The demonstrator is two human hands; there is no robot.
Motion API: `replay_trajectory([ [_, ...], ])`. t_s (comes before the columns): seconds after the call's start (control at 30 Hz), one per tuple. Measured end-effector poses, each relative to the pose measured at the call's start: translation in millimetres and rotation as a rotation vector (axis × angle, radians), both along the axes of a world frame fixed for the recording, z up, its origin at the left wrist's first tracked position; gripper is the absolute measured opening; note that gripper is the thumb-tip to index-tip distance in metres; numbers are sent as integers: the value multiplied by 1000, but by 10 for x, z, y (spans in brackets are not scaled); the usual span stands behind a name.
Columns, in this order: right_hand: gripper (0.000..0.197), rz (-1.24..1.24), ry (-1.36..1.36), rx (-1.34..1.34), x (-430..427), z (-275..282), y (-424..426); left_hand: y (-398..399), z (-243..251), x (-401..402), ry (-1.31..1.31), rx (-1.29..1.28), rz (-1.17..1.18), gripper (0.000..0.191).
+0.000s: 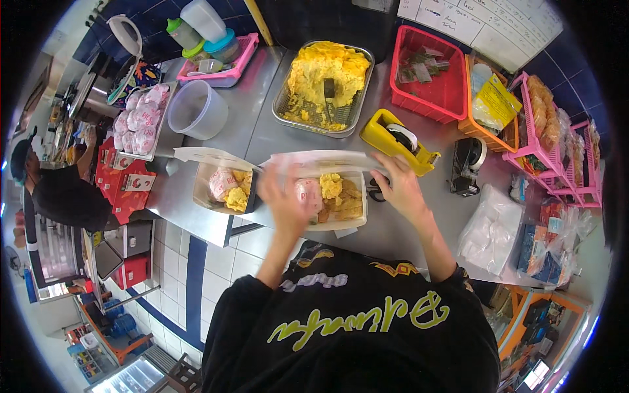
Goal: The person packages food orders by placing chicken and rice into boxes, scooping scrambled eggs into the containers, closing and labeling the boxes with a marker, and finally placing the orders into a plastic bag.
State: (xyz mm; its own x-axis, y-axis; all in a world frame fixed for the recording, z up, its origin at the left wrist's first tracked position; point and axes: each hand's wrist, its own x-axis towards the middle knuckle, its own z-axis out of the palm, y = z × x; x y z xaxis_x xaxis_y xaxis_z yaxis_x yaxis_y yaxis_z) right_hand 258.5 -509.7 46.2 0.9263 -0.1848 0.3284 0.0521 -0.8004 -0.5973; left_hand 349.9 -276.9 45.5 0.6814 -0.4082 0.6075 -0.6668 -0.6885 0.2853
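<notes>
An opened paper food box [364, 216] lies before me, holding a printed paper-wrapped bundle [308, 195], a scoop of yellow scrambled egg [330, 185] and golden-brown fried food [346, 206]. Its raised white lid [329, 161] stands along the far side. My left hand [282, 196], blurred by motion, is over the box's left end; whether it grips the lid is unclear. At the lid's right corner is my right hand [400, 182], thumb and fingers apart, fingertips against or close to the lid. A second open box [200, 189] on the left has a similar bundle and egg.
Beyond the boxes sits a metal tray [281, 115] of egg with a dark-handled utensil [328, 88]. A yellow tape dispenser [378, 128], scissors [377, 190] and a red basket [427, 105] are to the right. A plastic tub [198, 110], wrapped bundles [142, 120] and a co-worker [64, 191] are left.
</notes>
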Motion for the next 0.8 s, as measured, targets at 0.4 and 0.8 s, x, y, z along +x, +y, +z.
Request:
replay_trajectory([
  [0.4,25,-284,-5,537,334,-166,721,309,-329,476,484,-423,-138,10],
  [0.8,51,-113,160,767,-345,-433,812,775,-283,185,855,-260,-426,37],
])
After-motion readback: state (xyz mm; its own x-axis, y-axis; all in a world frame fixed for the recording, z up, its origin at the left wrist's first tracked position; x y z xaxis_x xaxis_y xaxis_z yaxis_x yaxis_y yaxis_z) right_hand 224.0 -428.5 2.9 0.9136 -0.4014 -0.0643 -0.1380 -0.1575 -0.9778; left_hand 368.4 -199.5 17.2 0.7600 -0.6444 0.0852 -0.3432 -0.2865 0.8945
